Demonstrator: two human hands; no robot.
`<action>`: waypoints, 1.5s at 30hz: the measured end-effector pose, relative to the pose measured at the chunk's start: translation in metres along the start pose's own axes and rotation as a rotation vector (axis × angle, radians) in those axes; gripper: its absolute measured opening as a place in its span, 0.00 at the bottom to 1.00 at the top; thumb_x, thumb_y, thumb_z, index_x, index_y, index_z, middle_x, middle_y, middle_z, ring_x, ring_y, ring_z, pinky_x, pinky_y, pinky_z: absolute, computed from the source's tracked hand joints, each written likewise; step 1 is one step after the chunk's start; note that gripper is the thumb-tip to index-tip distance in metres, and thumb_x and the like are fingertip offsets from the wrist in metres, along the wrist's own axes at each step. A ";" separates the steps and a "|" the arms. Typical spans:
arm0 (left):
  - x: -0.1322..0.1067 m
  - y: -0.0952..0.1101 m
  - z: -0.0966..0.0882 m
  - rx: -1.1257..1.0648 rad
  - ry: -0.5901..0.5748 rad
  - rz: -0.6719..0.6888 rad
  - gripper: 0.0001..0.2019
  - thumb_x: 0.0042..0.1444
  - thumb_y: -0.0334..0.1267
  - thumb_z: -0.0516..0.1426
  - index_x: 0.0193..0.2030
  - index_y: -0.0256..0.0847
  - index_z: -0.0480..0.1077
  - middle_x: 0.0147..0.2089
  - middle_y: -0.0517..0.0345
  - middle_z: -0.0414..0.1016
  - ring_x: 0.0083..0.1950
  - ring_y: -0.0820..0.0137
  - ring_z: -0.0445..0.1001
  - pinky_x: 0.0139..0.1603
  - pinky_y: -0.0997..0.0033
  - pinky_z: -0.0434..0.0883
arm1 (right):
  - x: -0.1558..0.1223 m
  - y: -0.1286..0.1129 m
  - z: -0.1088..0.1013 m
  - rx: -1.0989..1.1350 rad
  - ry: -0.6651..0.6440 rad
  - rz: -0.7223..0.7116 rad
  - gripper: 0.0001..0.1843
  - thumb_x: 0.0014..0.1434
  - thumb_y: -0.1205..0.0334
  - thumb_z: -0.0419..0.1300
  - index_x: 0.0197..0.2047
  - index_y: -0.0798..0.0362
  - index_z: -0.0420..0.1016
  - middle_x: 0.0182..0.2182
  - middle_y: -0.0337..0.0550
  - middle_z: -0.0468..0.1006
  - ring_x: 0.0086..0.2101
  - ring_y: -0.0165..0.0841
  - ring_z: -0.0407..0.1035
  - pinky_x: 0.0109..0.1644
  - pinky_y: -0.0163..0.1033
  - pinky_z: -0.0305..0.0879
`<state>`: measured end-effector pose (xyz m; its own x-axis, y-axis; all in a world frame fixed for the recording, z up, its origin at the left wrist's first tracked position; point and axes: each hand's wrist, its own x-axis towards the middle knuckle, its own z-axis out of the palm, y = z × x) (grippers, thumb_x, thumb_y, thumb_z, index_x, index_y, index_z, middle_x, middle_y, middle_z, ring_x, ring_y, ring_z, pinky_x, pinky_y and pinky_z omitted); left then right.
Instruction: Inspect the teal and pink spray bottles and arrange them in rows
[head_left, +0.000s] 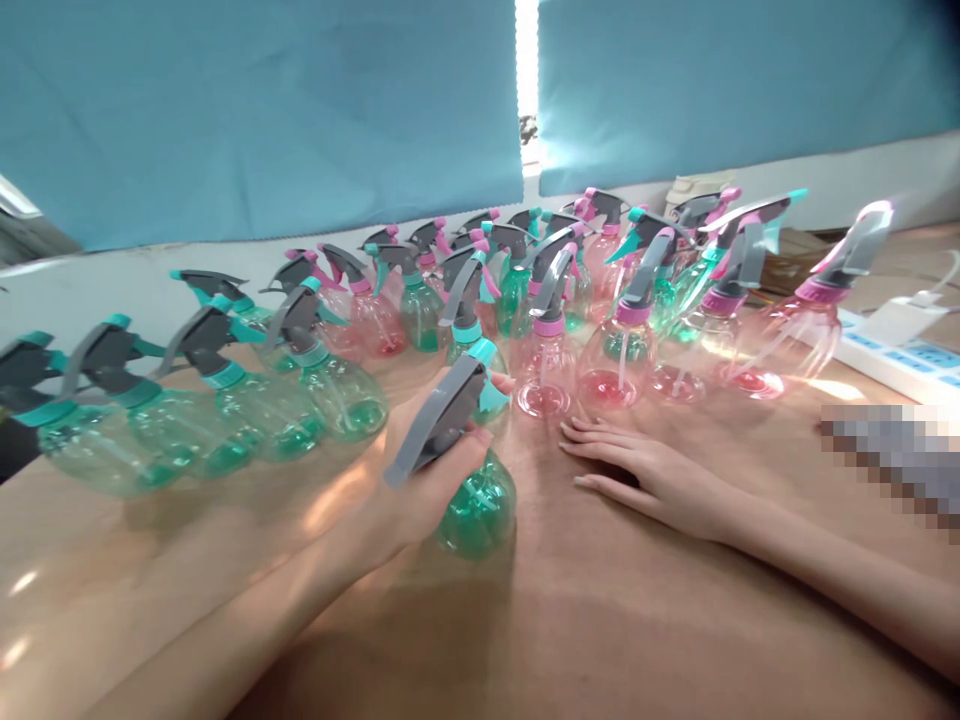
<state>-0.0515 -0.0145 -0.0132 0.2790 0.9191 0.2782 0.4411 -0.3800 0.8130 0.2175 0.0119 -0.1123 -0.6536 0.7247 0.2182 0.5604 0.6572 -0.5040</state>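
Observation:
My left hand (439,465) is wrapped round the neck of a green spray bottle (480,510) with a grey and teal trigger head. The bottle is near the middle of the table; whether its base touches the tabletop I cannot tell. To the right, my right hand (637,465) lies on the table with fingers stretched out, holding nothing. Its fingertips are close to a pink spray bottle (544,380) and another pink spray bottle (611,370). Behind my left hand stands another green spray bottle (466,335), partly hidden.
Several green spray bottles (341,395) line the left side of the wooden table (570,630). More pink and green ones crowd the back. At right are a white power strip (900,355) with a plugged-in adapter (907,315) and a pixelated patch. Blue curtains (300,120) hang behind.

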 end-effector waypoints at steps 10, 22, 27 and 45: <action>0.002 0.012 -0.001 0.008 0.023 -0.053 0.12 0.58 0.37 0.54 0.48 0.49 0.70 0.33 0.62 0.73 0.39 0.63 0.75 0.39 0.63 0.70 | 0.000 0.001 0.000 0.021 0.012 -0.016 0.24 0.66 0.52 0.53 0.62 0.50 0.66 0.63 0.46 0.66 0.63 0.43 0.57 0.66 0.55 0.55; 0.003 0.014 -0.002 0.032 0.015 0.002 0.06 0.55 0.35 0.53 0.38 0.46 0.69 0.26 0.63 0.64 0.27 0.69 0.64 0.25 0.68 0.60 | 0.000 0.000 -0.001 0.021 0.018 -0.018 0.23 0.66 0.52 0.53 0.61 0.50 0.68 0.62 0.47 0.67 0.63 0.44 0.58 0.65 0.55 0.58; 0.002 0.012 -0.003 0.033 0.011 0.015 0.05 0.57 0.34 0.52 0.37 0.46 0.69 0.29 0.62 0.68 0.29 0.67 0.68 0.27 0.67 0.63 | 0.000 0.000 -0.001 0.027 0.027 -0.025 0.23 0.66 0.53 0.53 0.61 0.50 0.68 0.62 0.47 0.68 0.62 0.43 0.59 0.65 0.55 0.58; -0.001 0.007 -0.001 0.047 0.018 0.019 0.16 0.60 0.33 0.52 0.54 0.49 0.69 0.30 0.63 0.69 0.32 0.68 0.71 0.36 0.66 0.69 | 0.000 0.000 0.000 0.024 0.023 -0.016 0.23 0.66 0.52 0.53 0.61 0.49 0.69 0.62 0.47 0.68 0.63 0.44 0.59 0.65 0.55 0.57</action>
<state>-0.0496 -0.0176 -0.0076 0.2728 0.9131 0.3030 0.4755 -0.4018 0.7826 0.2174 0.0117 -0.1118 -0.6499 0.7193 0.2456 0.5378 0.6635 -0.5201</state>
